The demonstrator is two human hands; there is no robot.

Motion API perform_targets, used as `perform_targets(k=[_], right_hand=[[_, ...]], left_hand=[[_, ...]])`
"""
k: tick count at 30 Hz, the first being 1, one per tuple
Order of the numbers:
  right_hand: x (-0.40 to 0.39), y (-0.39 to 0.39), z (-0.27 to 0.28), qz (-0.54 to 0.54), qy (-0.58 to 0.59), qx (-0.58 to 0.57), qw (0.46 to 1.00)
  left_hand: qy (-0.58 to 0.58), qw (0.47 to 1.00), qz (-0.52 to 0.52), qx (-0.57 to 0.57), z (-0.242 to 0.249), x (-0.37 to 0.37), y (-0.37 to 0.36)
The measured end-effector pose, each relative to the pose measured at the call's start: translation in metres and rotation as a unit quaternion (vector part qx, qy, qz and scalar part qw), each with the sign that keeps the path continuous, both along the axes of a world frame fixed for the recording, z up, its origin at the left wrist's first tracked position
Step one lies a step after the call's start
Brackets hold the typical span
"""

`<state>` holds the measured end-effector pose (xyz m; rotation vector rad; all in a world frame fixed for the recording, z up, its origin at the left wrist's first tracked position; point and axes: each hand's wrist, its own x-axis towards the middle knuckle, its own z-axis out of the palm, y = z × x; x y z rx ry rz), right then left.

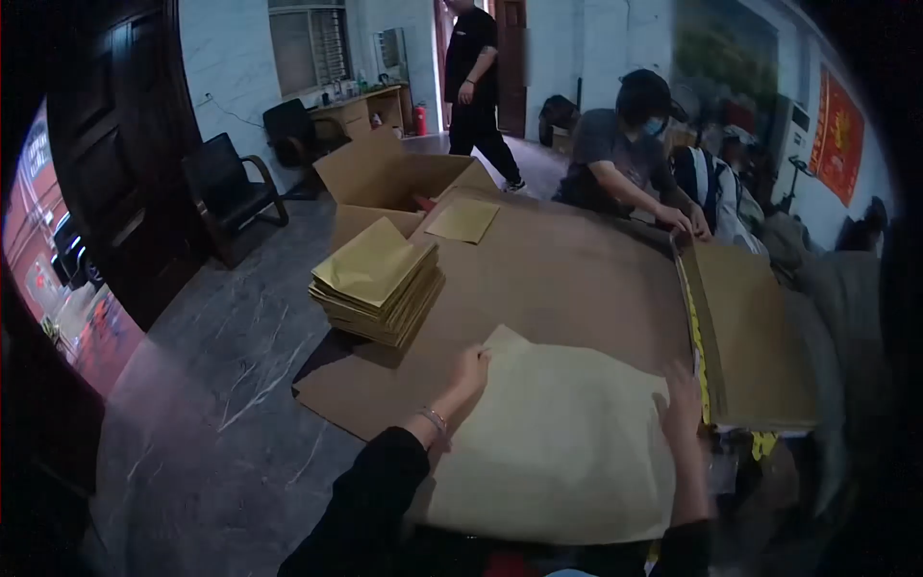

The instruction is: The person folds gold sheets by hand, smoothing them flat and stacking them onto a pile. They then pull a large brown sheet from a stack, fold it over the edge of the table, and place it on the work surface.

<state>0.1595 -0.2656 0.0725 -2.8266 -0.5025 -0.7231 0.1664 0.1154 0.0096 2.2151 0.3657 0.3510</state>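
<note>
A large sheet of tan kraft paper, possibly a flat bag, lies in front of me and reaches over the near table edge. My left hand is closed on its upper left edge, thumb and fingers pinching it. At the right edge is my right hand, touching or very near the paper. Its fingers are smeared by motion, so its grip cannot be made out. Beyond my left hand stands a stack of folded kraft paper pieces. A single kraft piece lies farther back on the brown tabletop.
An open cardboard box stands at the table's far left. On the right is a stack of large kraft sheets with yellow edging, handled by a masked co-worker. Another person stands by the doorway. Black chairs line the left.
</note>
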Motion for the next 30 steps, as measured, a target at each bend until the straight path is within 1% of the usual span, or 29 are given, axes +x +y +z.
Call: perform_targets(k=[1,2,3,4,5,6,8,9,10,11,12,15,17,20,23,26,28,30], right_hand=[[-0.019,0.018,0.004,0.002,0.053,0.034,0.998],[-0.029,0.028,-0.009,0.037,0.076,0.056,0.995],[-0.039,0.033,-0.024,0.07,0.102,0.08,0.989],[-0.046,0.038,-0.04,0.072,0.154,0.066,0.983],[-0.05,0.045,-0.056,0.075,0.208,0.055,0.974],[-0.053,0.051,-0.071,0.077,0.211,0.066,0.972],[-0.061,0.056,-0.092,0.044,0.214,-0.003,0.976],[-0.063,0.051,-0.094,0.017,0.251,0.065,0.966],[-0.065,0.053,-0.097,0.016,0.256,0.064,0.964],[-0.068,0.054,-0.098,-0.019,0.163,0.352,0.921],[-0.073,0.054,-0.1,-0.056,0.055,0.606,0.792],[-0.08,0.051,-0.111,-0.08,0.071,0.59,0.801],[-0.087,0.052,-0.115,-0.098,0.08,0.575,0.808],[-0.097,0.047,-0.117,-0.122,0.092,0.553,0.819],[-0.109,0.037,-0.115,-0.145,0.102,0.527,0.831],[-0.115,0.035,-0.118,-0.16,0.106,0.51,0.839],[-0.12,0.042,-0.125,-0.17,0.112,0.505,0.839],[-0.124,0.044,-0.13,-0.182,0.112,0.498,0.84]], left_hand=[[0.022,0.999,0.003,0.045,-0.007,0.001,-0.001],[0.048,0.995,0.001,0.091,-0.017,0.0,-0.003],[-0.003,0.989,0.005,0.149,-0.039,0.0,-0.007],[-0.054,0.976,0.006,0.209,-0.056,0.003,-0.007],[-0.056,0.974,0.006,0.219,-0.053,0.006,-0.009],[-0.044,0.972,0.003,0.233,-0.049,0.003,-0.013],[-0.021,0.967,-0.004,0.253,-0.046,-0.004,-0.012],[-0.023,0.97,-0.003,0.241,-0.046,-0.003,-0.012],[-0.024,0.974,-0.001,0.226,-0.046,-0.002,-0.013],[-0.007,0.973,-0.009,0.229,-0.041,-0.003,-0.014],[0.0,0.974,-0.01,0.226,-0.044,-0.002,-0.014],[-0.014,0.97,-0.003,0.242,-0.049,0.0,-0.014],[-0.047,0.969,0.005,0.244,-0.05,0.001,-0.015],[-0.031,0.968,-0.006,0.248,-0.044,-0.002,-0.015],[-0.002,0.967,-0.01,0.255,-0.049,0.0,-0.013],[-0.017,0.967,0.002,0.254,-0.049,0.001,-0.015],[-0.007,0.958,-0.007,0.286,-0.052,0.003,-0.012],[-0.014,0.964,0.0,0.267,-0.05,0.003,-0.014]])
